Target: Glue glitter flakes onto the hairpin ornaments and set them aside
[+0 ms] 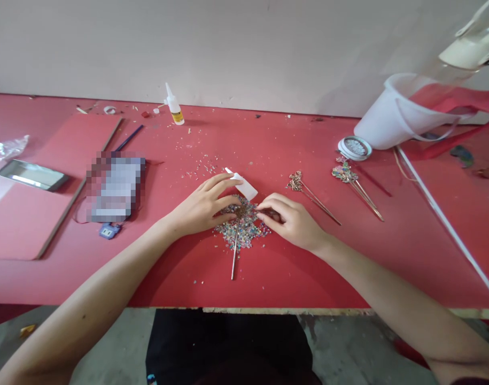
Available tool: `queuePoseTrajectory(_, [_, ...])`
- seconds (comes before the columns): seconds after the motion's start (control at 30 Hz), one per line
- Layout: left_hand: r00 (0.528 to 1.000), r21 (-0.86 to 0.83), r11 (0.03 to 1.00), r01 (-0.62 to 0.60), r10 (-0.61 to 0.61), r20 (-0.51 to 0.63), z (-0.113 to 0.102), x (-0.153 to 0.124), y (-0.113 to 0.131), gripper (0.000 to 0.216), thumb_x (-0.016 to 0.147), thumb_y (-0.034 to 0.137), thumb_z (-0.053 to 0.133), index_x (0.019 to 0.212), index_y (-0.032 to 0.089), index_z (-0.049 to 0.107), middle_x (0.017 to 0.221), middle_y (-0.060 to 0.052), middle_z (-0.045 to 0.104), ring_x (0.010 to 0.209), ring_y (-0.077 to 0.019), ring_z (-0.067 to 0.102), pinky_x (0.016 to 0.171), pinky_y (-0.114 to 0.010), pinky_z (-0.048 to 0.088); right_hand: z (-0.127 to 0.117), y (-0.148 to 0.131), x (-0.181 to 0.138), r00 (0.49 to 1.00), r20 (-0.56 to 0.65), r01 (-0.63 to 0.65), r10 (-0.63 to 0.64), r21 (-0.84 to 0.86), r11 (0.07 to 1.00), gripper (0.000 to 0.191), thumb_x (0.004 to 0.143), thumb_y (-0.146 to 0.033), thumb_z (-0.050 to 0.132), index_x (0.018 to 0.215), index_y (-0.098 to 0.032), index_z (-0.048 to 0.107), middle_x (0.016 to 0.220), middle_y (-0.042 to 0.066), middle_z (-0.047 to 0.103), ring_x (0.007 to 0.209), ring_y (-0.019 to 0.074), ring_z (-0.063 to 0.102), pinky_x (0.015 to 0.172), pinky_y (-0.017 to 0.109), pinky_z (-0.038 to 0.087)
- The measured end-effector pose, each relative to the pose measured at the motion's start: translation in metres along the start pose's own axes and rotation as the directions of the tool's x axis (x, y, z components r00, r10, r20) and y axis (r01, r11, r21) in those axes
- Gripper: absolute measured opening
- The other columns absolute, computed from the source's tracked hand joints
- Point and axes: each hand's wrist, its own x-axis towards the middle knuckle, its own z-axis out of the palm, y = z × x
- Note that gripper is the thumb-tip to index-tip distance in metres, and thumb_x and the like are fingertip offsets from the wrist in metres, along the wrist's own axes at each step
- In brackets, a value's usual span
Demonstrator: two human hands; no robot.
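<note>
Both forearms (119,272) angle inward, the left hand (204,208) arched and spread, the right hand (294,222) apparently pinched.

The heap of small chips (246,238) is speckled blue, green, pink and pale grey against the red bench (180,278), crossed by a metallic-toned pin (234,256). Beyond the heap, a white bottle (175,109) wears a yellow-and-black label (177,116); to its right are a coppery-gold hairpin (295,182), a hairpin patched pink, green and yellow (344,172), and a white bucket (382,120).

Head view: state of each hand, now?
Left hand: fingers spread, at far end of the metal pin; grip can't be told.
Right hand: fingers curled, beside the coloured chips; whether it holds anything can't be told.
</note>
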Motion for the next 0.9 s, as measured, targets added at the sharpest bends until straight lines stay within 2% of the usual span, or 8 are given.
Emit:
queuePoseTrajectory(0.1, [1.000, -0.006, 1.000, 0.005, -0.005, -0.007, 0.002, 0.001, -0.001, 0.022, 0.092, 0.029, 0.056, 0.111, 0.018, 0.061, 0.143, -0.012, 0.044, 0.137, -0.0289, 0.034, 0.112, -0.052, 0.036, -0.001, -0.002, 0.002, 0.999, -0.030, 0.020, -0.019, 0.026, 0.999, 0.011, 0.094, -0.027, 0.054, 0.100, -0.022, 0.062, 0.093, 0.004, 0.062, 0.077, 0.0135, 0.059, 0.072, 0.030, 0.051])
queuePoseTrajectory(0.27, [1.000, -0.031, 0.999, 0.020, -0.020, -0.018, 0.007, 0.003, -0.001, 0.023, 0.091, 0.029, 0.058, 0.112, 0.020, 0.060, 0.144, -0.012, 0.043, 0.138, -0.0293, 0.034, 0.111, -0.054, 0.037, 0.001, -0.004, 0.005, 0.995, -0.085, 0.069, -0.061, 0.097, 0.993, 0.012, 0.096, -0.026, 0.051, 0.105, -0.025, 0.059, 0.104, 0.005, 0.066, 0.100, 0.0185, 0.063, 0.090, 0.038, 0.052])
queuePoseTrajectory(0.5, [0.997, -0.042, 0.998, 0.054, -0.056, -0.047, 0.010, 0.004, -0.002, 0.024, 0.091, 0.029, 0.057, 0.113, 0.019, 0.060, 0.145, -0.013, 0.040, 0.140, -0.0306, 0.032, 0.112, -0.057, 0.035, 0.004, -0.004, 0.008, 0.993, -0.115, -0.003, 0.022, 0.162, 0.987, 0.013, 0.097, -0.025, 0.048, 0.108, -0.023, 0.054, 0.126, 0.009, 0.062, 0.121, 0.0199, 0.057, 0.103, 0.043, 0.047])
queuePoseTrajectory(0.6, [0.997, -0.043, 0.997, 0.056, -0.058, -0.044, 0.008, 0.003, -0.003, 0.023, 0.091, 0.027, 0.057, 0.112, 0.019, 0.060, 0.147, -0.013, 0.038, 0.141, -0.0307, 0.030, 0.113, -0.057, 0.034, 0.003, -0.003, 0.008, 0.993, -0.114, -0.012, 0.032, 0.171, 0.985, 0.012, 0.097, -0.024, 0.048, 0.107, -0.023, 0.054, 0.128, 0.009, 0.061, 0.123, 0.0197, 0.056, 0.103, 0.042, 0.047])
queuePoseTrajectory(0.77, [0.997, -0.037, 0.997, 0.066, -0.067, -0.023, 0.007, 0.003, -0.001, 0.027, 0.092, 0.030, 0.056, 0.116, 0.019, 0.059, 0.147, -0.013, 0.040, 0.142, -0.0293, 0.030, 0.114, -0.057, 0.033, 0.003, -0.001, 0.007, 0.992, -0.120, -0.022, 0.042, 0.161, 0.987, 0.012, 0.097, -0.024, 0.049, 0.107, -0.023, 0.056, 0.120, 0.008, 0.065, 0.117, 0.0195, 0.059, 0.100, 0.042, 0.049])
queuePoseTrajectory(0.9, [0.997, -0.007, 0.997, 0.080, -0.080, -0.019, 0.008, 0.003, -0.002, 0.030, 0.094, 0.034, 0.054, 0.119, 0.018, 0.058, 0.150, -0.015, 0.037, 0.143, -0.0300, 0.028, 0.115, -0.056, 0.032, 0.004, 0.003, 0.007, 0.985, -0.150, -0.047, 0.086, 0.251, 0.967, 0.013, 0.097, -0.026, 0.048, 0.109, -0.023, 0.055, 0.122, 0.008, 0.064, 0.119, 0.0204, 0.058, 0.103, 0.045, 0.047])
